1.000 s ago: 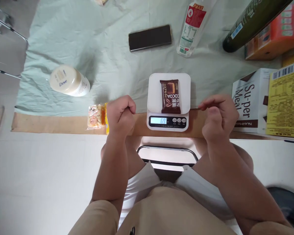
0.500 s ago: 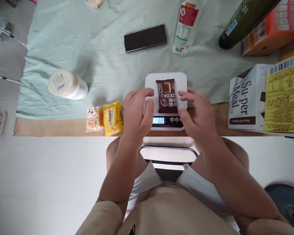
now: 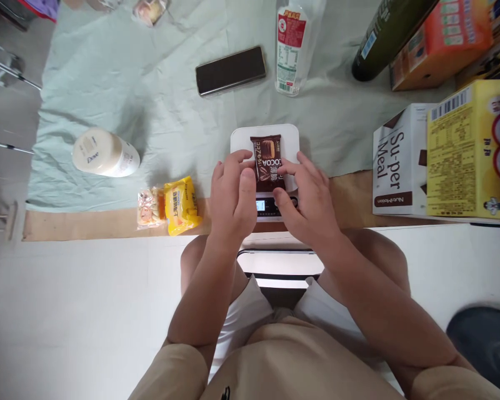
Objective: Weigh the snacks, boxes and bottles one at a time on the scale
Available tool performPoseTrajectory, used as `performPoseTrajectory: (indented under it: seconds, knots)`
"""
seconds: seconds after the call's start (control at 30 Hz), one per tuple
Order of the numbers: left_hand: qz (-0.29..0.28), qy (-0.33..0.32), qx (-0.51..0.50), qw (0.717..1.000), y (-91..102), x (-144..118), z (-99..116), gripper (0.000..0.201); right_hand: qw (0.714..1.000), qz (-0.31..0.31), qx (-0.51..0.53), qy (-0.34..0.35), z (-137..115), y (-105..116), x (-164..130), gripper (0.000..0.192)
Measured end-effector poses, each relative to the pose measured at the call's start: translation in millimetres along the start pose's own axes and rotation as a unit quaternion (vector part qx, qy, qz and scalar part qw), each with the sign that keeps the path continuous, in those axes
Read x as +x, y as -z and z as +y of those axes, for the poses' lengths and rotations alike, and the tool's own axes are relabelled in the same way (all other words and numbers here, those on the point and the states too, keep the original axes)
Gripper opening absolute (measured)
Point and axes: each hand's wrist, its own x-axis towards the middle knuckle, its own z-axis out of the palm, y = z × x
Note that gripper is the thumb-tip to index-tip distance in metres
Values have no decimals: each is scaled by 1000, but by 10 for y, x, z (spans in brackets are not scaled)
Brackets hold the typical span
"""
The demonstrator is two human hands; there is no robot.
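We see a brown worktop [image 3: 87, 225] draped with a creased pale green cloth [image 3: 158, 111], above a white floor [image 3: 75, 311], evenly lit.

open cloth [image 3: 162, 111] left of scale [image 3: 241, 136]; phone [image 3: 230, 70], bottle [image 3: 291, 47] behind | boxes [image 3: 400, 161] right

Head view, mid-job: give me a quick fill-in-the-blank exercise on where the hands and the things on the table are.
1. The brown cocoa snack packet lies on the white kitchen ____.
2. Both hands, left and right, touch the ____ snack packet.
3. The yellow snack packet lies on the side of the person's ____ hand.
4. The black smartphone lies flat on the pale green ____.

Missing words: scale; brown; left; cloth
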Motion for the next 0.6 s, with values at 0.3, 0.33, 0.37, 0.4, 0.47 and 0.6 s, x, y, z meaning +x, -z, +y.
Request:
performPoseTrajectory:
  seconds: [0.3, 0.33, 0.37, 0.4, 0.47, 0.6]
  knots:
    - [-147, 10, -126, 981, -367, -118, 360, 59, 997, 52, 51, -33, -55, 369, -386, 44]
    - [-185, 6, -139, 973, -419, -148, 429, 59, 996, 57, 46, -42, -40, 439, -447, 46]
    - [-224, 2, -152, 963, -472, -176, 492, 59, 996, 59, 39, -53, -22, 504, -506, 49]
    - [-263, 0, -167, 950, -523, -200, 546, 61, 995, 62, 31, -66, -2, 559, -561, 53]
    - [-328, 14, -207, 922, -621, -228, 616, 67, 994, 78, 8, -82, 39, 631, -647, 60]
    - [-374, 91, -290, 876, -735, -214, 645, 77, 993, 107, -42, -35, 89, 641, -699, 65]
